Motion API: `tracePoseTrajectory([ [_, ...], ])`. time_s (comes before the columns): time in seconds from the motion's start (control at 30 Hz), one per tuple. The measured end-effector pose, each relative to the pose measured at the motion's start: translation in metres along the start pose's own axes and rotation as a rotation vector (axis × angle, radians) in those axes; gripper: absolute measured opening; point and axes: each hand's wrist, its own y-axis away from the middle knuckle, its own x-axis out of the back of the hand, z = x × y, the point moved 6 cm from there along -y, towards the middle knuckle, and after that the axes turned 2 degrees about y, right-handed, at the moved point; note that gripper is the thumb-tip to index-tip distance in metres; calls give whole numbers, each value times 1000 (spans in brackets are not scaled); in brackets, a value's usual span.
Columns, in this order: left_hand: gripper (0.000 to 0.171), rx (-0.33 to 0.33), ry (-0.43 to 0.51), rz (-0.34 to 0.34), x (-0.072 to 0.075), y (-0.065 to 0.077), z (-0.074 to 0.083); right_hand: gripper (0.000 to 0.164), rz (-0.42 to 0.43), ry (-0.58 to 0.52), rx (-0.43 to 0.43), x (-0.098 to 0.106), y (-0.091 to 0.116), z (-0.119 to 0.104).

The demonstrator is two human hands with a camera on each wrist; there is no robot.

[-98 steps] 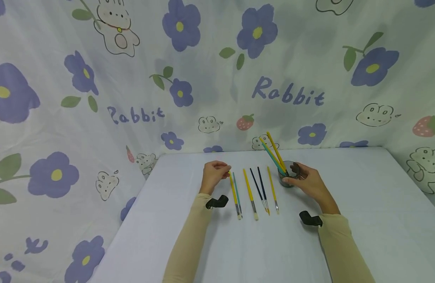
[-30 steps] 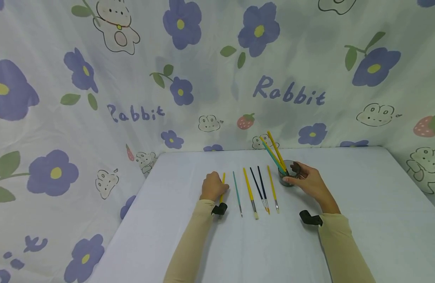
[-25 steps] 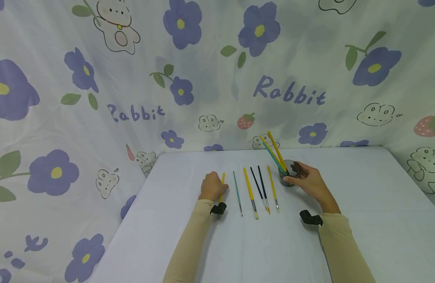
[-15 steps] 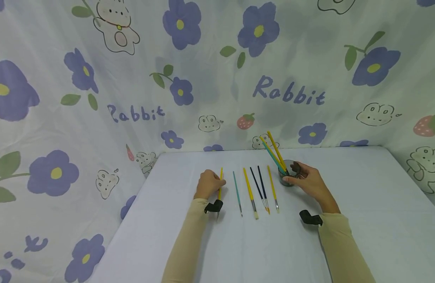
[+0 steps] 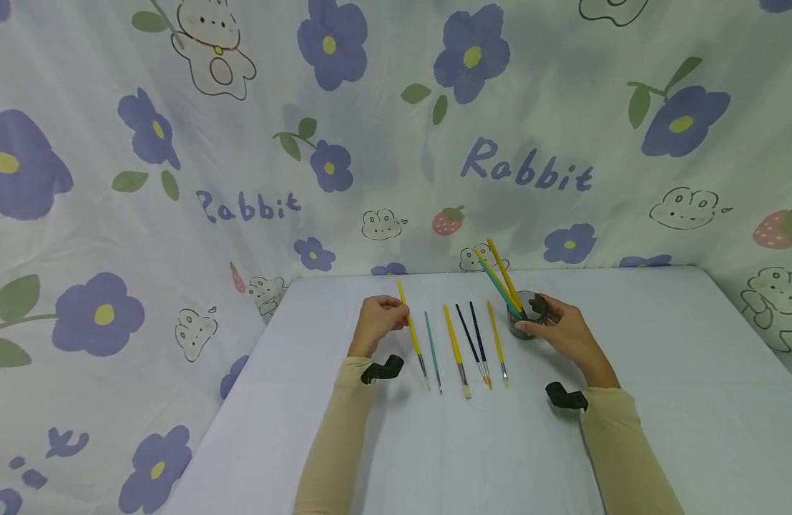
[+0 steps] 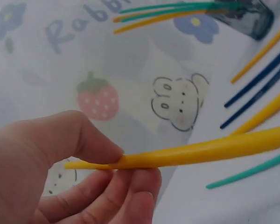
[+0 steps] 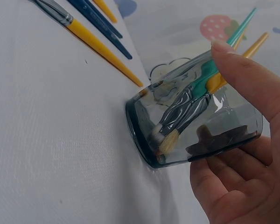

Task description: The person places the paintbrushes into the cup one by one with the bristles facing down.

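Note:
My left hand [image 5: 378, 320] pinches a yellow paintbrush [image 5: 413, 332] by the handle, bristles pointing back toward me. In the left wrist view the thumb presses on the handle [image 6: 200, 151] from above with fingers beneath it. My right hand [image 5: 563, 327] grips a tinted glass [image 5: 523, 332], thumb on its near side. Several teal and yellow paintbrushes lean in the glass, bristles down, as the right wrist view shows through its wall [image 7: 233, 116]. A teal paintbrush [image 5: 432, 350] lies just right of the held one.
Farther right on the white table [image 5: 486, 450] lie a yellow paintbrush [image 5: 453, 340], two dark blue paintbrushes [image 5: 478, 336] and another yellow paintbrush [image 5: 495, 336], side by side. A cloth with printed flowers and rabbits [image 5: 396, 143] hangs behind the table.
The left hand took the yellow paintbrush from beside the teal one, shifted it left, and has now moved it forward with its bristle end swung right. The right hand and glass stay put.

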Motion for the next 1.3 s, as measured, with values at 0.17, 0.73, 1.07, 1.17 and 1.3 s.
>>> tracePoseTrajectory([
  [0.17, 22, -6, 184, -6, -2, -1, 4, 106, -7, -9, 15, 1, 1, -1],
  [0.73, 16, -44, 521, -34, -30, 3, 20, 106, -1, -20, 7, 0, -1, 3],
  [1.07, 26, -51, 586, -37, -50, 5, 31, 109, 0, -12, 0, 1, -3, 4],
  [1.17, 24, -61, 595, -38, -55, 5, 32, 110, 2, -3, 0, 1, -3, 5],
  [1.3, 27, -69, 587, -43, -60, 5, 37, 109, 1, -2, 0, 1, -3, 5],
])
